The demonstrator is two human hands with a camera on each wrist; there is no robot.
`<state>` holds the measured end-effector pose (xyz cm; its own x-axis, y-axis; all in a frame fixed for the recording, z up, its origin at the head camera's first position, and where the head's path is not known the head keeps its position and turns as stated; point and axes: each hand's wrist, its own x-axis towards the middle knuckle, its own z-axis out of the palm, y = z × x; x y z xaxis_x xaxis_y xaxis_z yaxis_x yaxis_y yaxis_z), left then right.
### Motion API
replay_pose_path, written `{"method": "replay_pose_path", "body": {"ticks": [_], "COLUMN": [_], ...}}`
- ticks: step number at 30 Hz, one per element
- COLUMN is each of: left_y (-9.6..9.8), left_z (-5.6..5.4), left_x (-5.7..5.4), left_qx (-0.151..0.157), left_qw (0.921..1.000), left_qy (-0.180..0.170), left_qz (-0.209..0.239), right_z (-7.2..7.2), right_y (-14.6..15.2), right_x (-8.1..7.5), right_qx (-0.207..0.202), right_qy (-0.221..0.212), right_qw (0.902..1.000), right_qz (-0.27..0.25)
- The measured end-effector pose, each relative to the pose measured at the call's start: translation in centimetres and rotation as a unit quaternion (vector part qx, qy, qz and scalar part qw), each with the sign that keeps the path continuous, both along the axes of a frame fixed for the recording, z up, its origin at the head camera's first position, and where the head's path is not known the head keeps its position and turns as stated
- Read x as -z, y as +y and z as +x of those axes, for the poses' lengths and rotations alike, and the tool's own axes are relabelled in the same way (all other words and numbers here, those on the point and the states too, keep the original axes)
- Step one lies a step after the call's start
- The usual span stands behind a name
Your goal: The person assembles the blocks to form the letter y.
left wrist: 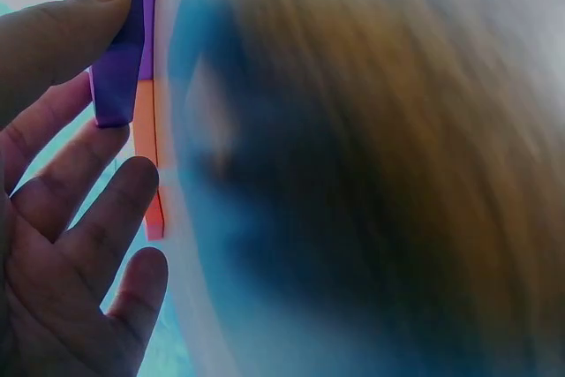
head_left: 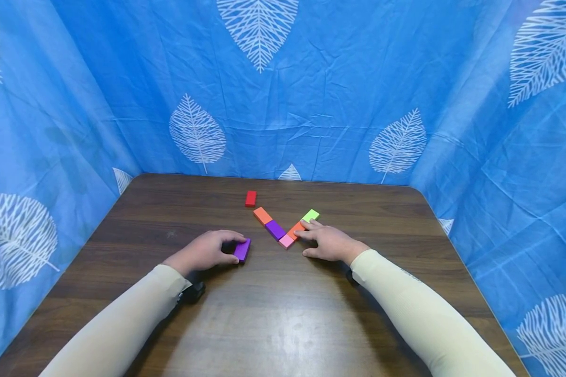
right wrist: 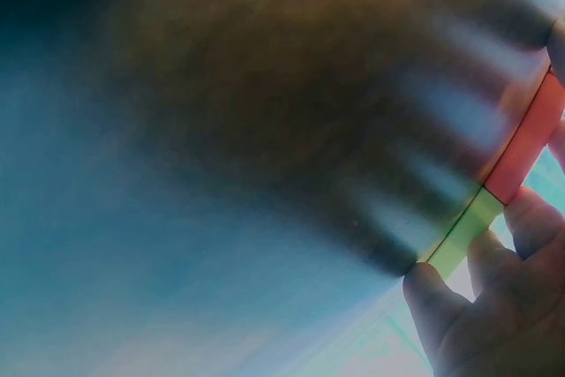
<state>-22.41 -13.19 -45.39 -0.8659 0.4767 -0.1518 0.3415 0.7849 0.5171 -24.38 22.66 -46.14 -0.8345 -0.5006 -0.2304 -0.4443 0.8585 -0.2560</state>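
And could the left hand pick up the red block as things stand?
Probably not yet: the left hand pinches a purple block, which would likely need setting down first. The way itself looks free, with bare tabletop between hand and red block.

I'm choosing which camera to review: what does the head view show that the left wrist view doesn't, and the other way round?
Only the head view shows the right hand, the green block and both cream sleeves.

Only the left wrist view shows the palm side of the left hand.

Both show that hand pinching a purple block, with a second purple block lying beyond it.
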Motion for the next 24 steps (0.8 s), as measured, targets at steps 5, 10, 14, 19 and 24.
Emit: {"method": "replay_pose_path", "body": {"ticks": [5,10,14,19,24], "left_y": [1.0,2.0,2.8,3.7,4.6], "left_z": [-0.1,-0.4,-0.5,-0.4,-0.3], "left_x": [0.1,0.6,0.7,0.5,0.5], "left_qx": [0.019,0.039,0.051,0.061,0.068], "left_qw": [0.9998,0.9991,0.9986,0.9981,0.9976], "left_qy": [0.005,0.015,0.014,0.010,0.004], "left_qz": [0.000,0.002,0.003,-0.006,-0.014], "right_z": [-0.1,-0.1,-0.1,-0.1,-0.2], "right_y": [0.0,0.0,0.0,0.0,-0.1], "right_x": [0.0,0.1,0.1,0.0,-0.1], "right_qx": [0.000,0.000,0.002,0.001,0.001], "right_qy": [-0.001,0.001,0.000,0.000,0.000], "right_qw": [1.0000,1.0000,1.0000,1.0000,1.0000], "right_qz": [0.000,0.003,0.005,0.004,0.000]}}
